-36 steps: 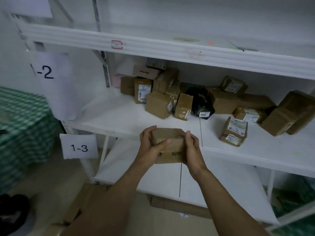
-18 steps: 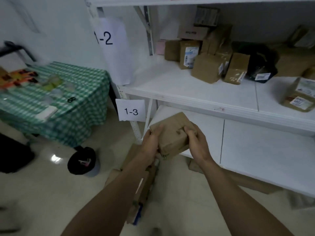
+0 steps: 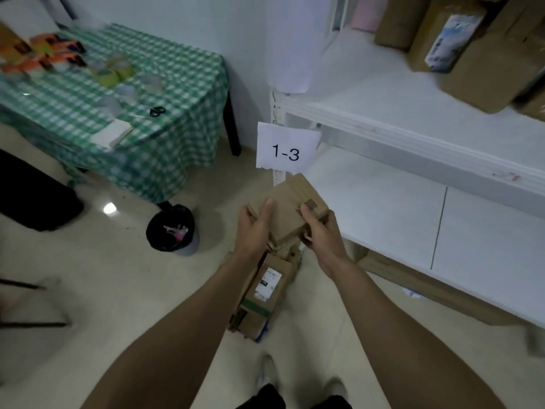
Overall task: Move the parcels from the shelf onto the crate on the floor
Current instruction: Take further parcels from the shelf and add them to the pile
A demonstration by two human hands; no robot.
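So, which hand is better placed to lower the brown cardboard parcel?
Probably left: the left hand grips the brown cardboard parcel above the piled cardboard boxes; the right hand holds the side by the white shelf.

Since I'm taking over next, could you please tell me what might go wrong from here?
The parcel, gripped only at its sides by the left hand and right hand, could slip. The boxes piled on the floor beneath look uneven, so it might slide off once set down.
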